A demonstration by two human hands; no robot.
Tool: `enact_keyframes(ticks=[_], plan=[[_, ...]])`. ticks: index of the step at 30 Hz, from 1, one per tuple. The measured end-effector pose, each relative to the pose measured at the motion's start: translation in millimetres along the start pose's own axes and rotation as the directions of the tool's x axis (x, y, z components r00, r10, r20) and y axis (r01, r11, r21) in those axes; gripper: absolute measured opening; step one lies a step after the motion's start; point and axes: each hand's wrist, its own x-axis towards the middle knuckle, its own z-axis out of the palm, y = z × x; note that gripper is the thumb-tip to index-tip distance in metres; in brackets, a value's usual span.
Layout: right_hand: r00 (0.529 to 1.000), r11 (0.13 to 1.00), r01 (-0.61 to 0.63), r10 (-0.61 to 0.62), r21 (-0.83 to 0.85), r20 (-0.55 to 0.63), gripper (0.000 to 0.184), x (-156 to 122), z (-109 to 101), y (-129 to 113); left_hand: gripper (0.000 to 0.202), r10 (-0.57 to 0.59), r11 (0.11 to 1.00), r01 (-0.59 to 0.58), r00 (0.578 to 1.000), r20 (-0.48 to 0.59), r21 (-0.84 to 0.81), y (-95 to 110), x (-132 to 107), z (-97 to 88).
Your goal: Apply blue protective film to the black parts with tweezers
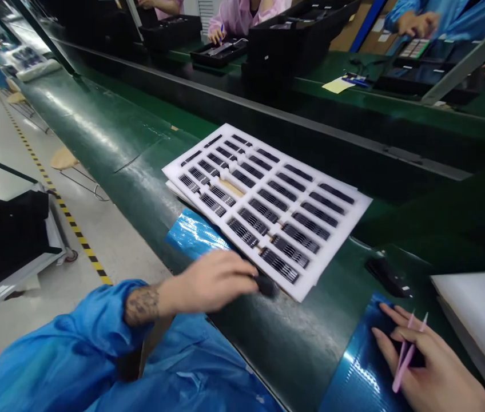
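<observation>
Head view: the left hand (210,283) pinches a small black part (266,286) at the near edge of a white foam tray (337,240), whose slots all appear filled; the right hand (433,372) curls around pink tweezers (405,352).

Green conveyor bench (96,131), striped floor tape (75,230)

Person wore a glossy blue smock (182,366), thin and synthetic-looking. Left sleeve (66,343) loose, heavily creased, gathered into a narrow cuff (133,289). Dark tattoo (142,305) recorded on the wrist, directly behind the left hand (212,280).
</observation>
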Motion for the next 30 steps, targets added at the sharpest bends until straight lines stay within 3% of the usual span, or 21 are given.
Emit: enact_keyframes(ticks=[2,4,7,9,11,15,21,30], plan=[[1.000,0.999,-0.004,0.003,-0.042,-0.003,0.024,7.5,4.3,-6.6,0.024,-0.137,0.984,0.147,0.985,-0.101,0.103,-42.9,10.7,-37.8],[1.000,0.998,-0.006,0.004,-0.060,-0.028,0.023,15.1,8.9,-13.4,0.026,-0.200,0.945,0.217,0.975,-0.092,0.245,-89.0,25.6,-64.2],[0.999,0.998,0.005,-0.007,-0.070,-0.038,0.021,23.3,14.7,-20.0,0.030,-0.216,0.932,0.161,0.966,0.142,0.325,-143.3,49.2,-77.7],[0.999,0.997,0.015,-0.019,-0.082,-0.047,0.021,26.0,16.9,-21.8,0.031,-0.161,0.951,0.065,0.939,0.304,0.303,-162.9,62.1,-76.8],[0.998,0.996,0.014,-0.019,-0.085,-0.054,0.021,26.9,17.7,-22.3,0.031,-0.107,0.962,-0.004,0.914,0.391,0.272,-171.4,71.9,-75.9],[0.999,0.996,0.011,-0.014,-0.091,-0.029,0.018,26.2,17.1,-21.9,0.031,-0.049,0.967,-0.076,0.884,0.466,0.244,-173.7,84.4,-81.4],[0.999,0.991,-0.019,0.015,-0.129,-0.037,0.029,25.1,17.7,-22.5,0.034,-0.046,0.958,-0.123,0.826,0.562,0.258,-170.2,97.1,-84.6],[0.996,0.993,-0.081,0.078,-0.089,-0.032,0.023,23.9,18.5,-20.8,0.030,-0.090,0.946,-0.097,0.838,0.538,0.310,-173.7,105.2,-96.8]])
